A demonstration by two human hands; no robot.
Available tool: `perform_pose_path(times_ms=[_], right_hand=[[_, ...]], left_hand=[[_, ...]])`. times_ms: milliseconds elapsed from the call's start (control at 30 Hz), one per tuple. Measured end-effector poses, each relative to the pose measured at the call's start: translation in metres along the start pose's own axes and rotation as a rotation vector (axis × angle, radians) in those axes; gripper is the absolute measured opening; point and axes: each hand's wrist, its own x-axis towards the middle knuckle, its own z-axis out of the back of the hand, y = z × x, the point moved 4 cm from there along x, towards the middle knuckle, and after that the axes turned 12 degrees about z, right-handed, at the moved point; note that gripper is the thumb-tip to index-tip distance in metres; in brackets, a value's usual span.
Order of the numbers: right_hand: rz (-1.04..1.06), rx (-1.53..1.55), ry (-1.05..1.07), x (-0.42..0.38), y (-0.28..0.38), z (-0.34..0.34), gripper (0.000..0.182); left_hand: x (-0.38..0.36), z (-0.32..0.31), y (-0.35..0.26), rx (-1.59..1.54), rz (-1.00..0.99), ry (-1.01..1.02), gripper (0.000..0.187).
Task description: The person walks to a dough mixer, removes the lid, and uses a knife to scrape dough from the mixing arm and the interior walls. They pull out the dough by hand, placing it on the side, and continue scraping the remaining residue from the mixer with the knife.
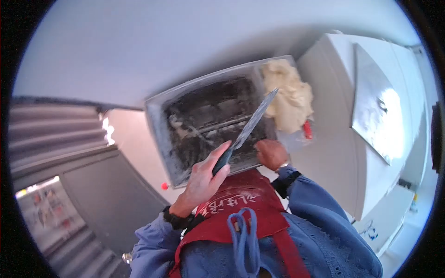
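My left hand (204, 178) is closed around the dark handle of a long knife (255, 119), its blade smeared pale and pointing up and to the right. Under the blade lies the open trough of a dough mixer (155, 125), grey and floury inside, with a bar (227, 124) running across it. A large lump of pale dough (288, 95) rests on the mixer's right end, close to the knife's tip. My right hand (272, 154) is over the trough's near right corner with its fingers curled in; what they hold, if anything, is hidden.
A white cabinet (331, 120) stands to the right, with a shiny metal sheet (378, 104) on it. Beside the dough is a small red object (307, 129). On the left are a grey door (109, 190) and a corrugated shutter (55, 134). A pale wall (139, 46) rises behind.
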Motion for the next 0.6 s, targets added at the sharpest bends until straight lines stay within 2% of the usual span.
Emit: perform_pose_path(times_ms=[200, 300, 433, 533, 600], right_hand=[[0.019, -0.04, 0.011, 0.005, 0.003, 0.002, 0.021], [0.029, -0.064, 0.016, 0.007, 0.004, 0.002, 0.02], [0.031, -0.098, 0.031, 0.009, 0.007, 0.004, 0.019], [0.009, -0.085, 0.046, 0.011, 0.008, 0.003, 0.018], [0.02, -0.088, 0.044, 0.009, 0.004, 0.0, 0.018]], left_hand=[[-0.019, 0.024, 0.039, -0.052, 0.183, -0.214, 0.045], [-0.031, 0.038, 0.063, -0.146, 0.386, -0.339, 0.047], [-0.039, 0.039, 0.109, -0.055, 0.429, -0.472, 0.052], [-0.032, 0.033, 0.146, -0.182, 0.499, -0.554, 0.053], [-0.02, 0.033, 0.154, -0.136, 0.499, -0.566, 0.054]])
